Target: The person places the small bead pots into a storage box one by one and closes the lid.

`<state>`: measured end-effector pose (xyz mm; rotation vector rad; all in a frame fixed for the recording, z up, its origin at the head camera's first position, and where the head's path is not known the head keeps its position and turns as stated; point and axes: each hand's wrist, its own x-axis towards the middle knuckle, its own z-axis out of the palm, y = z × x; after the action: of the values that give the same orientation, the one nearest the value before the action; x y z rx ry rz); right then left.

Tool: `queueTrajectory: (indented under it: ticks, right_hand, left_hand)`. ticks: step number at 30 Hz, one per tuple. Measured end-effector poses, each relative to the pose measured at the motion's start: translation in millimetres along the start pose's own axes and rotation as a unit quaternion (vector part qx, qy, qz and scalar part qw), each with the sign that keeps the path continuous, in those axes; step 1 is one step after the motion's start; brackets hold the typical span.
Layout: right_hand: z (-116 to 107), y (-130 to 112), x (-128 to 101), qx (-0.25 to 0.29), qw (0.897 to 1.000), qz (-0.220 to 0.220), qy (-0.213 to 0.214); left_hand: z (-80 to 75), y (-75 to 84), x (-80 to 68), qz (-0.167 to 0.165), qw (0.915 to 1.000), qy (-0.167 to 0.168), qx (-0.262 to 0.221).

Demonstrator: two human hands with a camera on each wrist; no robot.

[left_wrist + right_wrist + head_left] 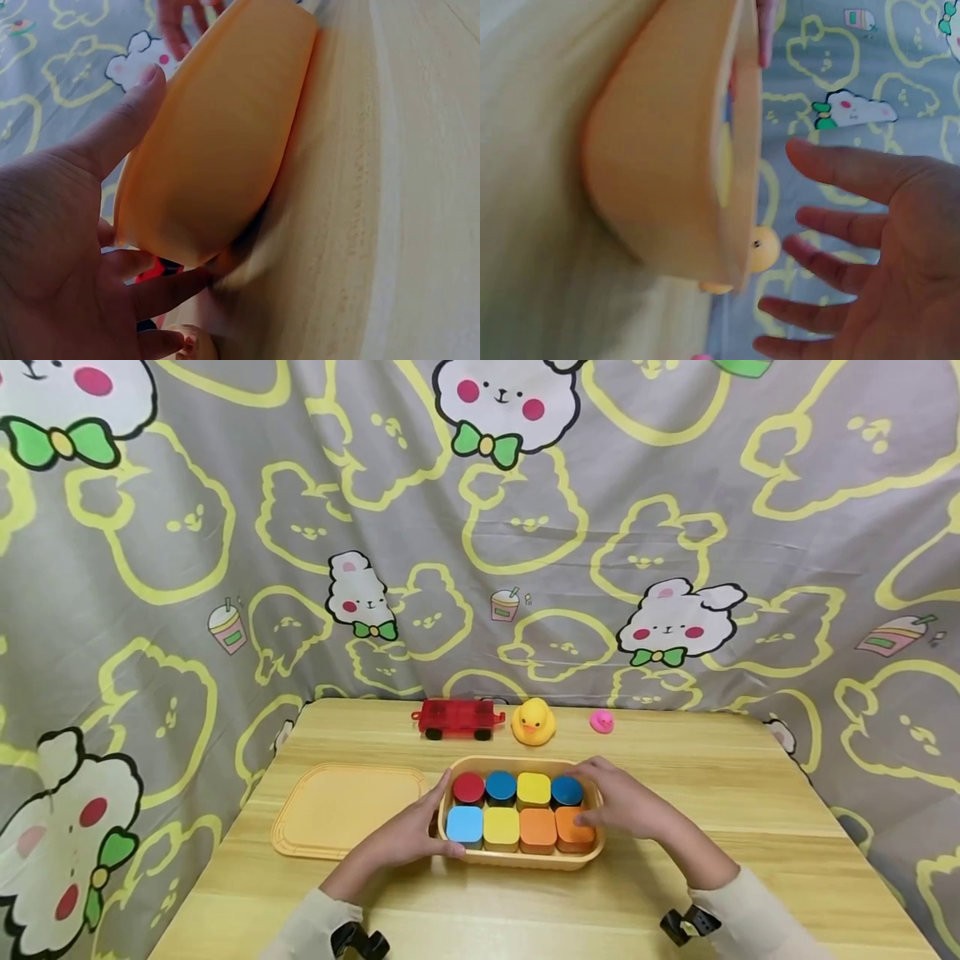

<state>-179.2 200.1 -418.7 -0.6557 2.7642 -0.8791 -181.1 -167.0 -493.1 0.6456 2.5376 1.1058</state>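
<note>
A wooden table (675, 893) stood before a rabbit-print cloth (150, 527), with an orange lid (341, 810) lying flat just left of the orange box (525, 860). The box sat near the table's middle, packed with eight coloured blocks (533, 788). The left hand (420, 835) cupped its left end, fingers loosely spread; the right hand (618, 806) rested over the right end, fingers relaxed on the blocks. Judged so, the box was being steadied; fetching the lid would likely follow.
</note>
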Motion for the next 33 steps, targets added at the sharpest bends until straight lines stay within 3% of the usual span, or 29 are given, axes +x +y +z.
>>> queueTrajectory:
  ticks: [8,17,22,33]
  right_hand:
    - [-2.3,-32.8,30.7,0.007,1.000,0.021,0.012]
    - [20.3,-68.3,76.9,0.037,0.999,-0.018,-0.013]
    - [33.4,-83.5,99.0,0.032,0.998,-0.045,-0.030]
    - [57.0,-98.9,146.3,0.035,0.995,-0.075,-0.060]
  left_hand:
    - [-6.6,6.9,-2.0,-0.006,0.9996,0.003,0.027]
    - [-29.1,5.2,-17.7,-0.026,0.9983,0.037,0.035]
    - [-48.0,-6.2,-33.6,-0.040,0.9969,0.059,0.034]
    - [-86.3,-47.1,-80.1,-0.065,0.9914,0.102,0.051]
